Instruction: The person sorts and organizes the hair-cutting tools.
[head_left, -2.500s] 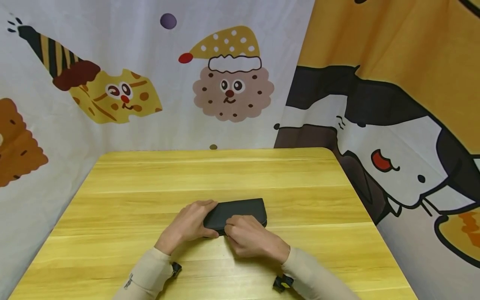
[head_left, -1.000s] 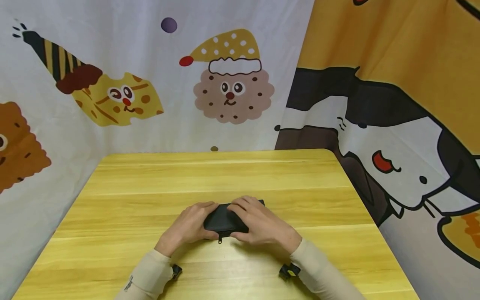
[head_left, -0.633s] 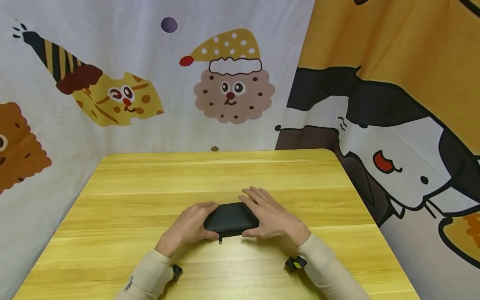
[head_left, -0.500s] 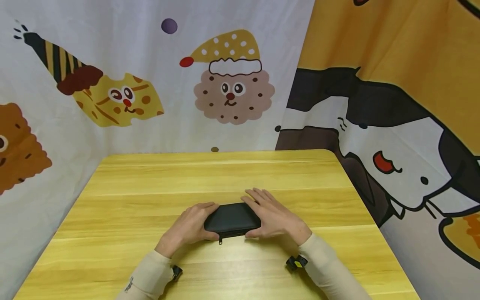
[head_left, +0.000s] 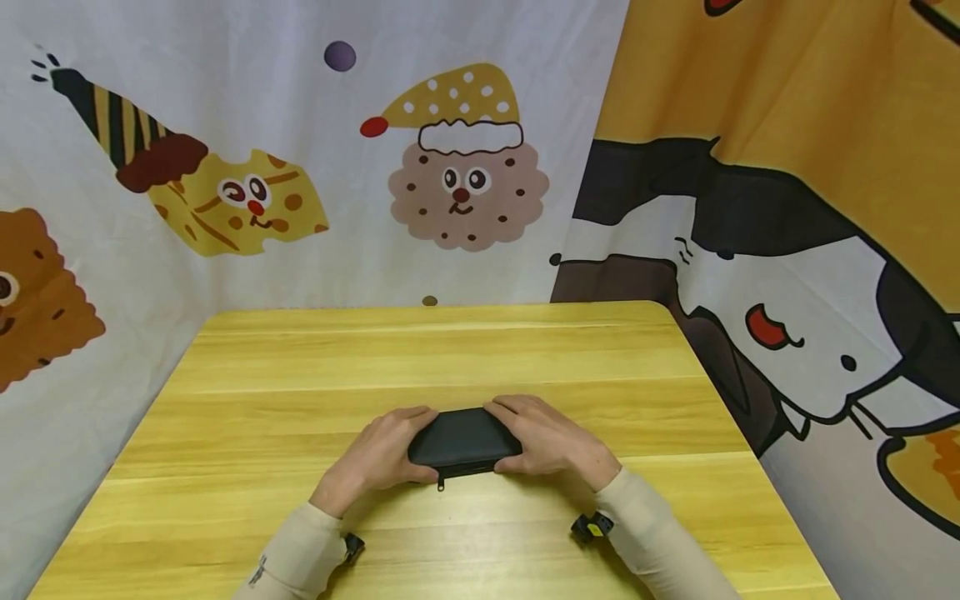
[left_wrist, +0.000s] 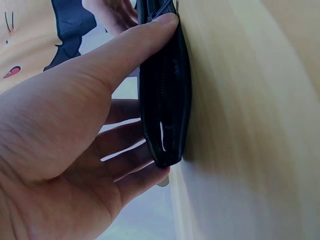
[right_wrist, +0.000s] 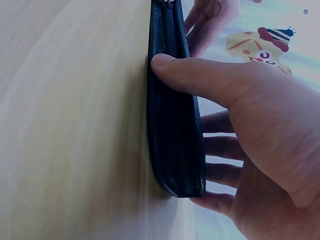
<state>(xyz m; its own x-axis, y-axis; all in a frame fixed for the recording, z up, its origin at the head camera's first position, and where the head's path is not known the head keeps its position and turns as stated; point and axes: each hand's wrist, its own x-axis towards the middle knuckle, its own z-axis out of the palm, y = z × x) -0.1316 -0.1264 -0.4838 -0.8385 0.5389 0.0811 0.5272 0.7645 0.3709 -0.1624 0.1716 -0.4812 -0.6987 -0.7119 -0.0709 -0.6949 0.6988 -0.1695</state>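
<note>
A black zip case [head_left: 465,437] lies flat on the table, its zipped edge towards me. My left hand [head_left: 378,450] grips the left end, thumb along the near edge and fingers round the far side. At the other end my right hand [head_left: 543,442] holds it the same way. Just beside the left thumb, a small zipper pull [head_left: 441,483] hangs from the near edge. The left wrist view has the thumb pressed on the zipped side of the case [left_wrist: 165,90]. From the right wrist, the zipper track runs along the case [right_wrist: 175,135] past the right thumb.
The wooden table [head_left: 300,358] has light yellow grain and rounded far corners. Behind it and at both sides hangs a cartoon-printed curtain [head_left: 300,108]. Each wrist wears a small black camera, such as the right wrist camera [head_left: 592,527].
My right hand, earlier curled at the near edge close to the left thumb, has slid right across the case. Its fingers, spread half a second ago, now wrap the right end. The left hand stays put.
</note>
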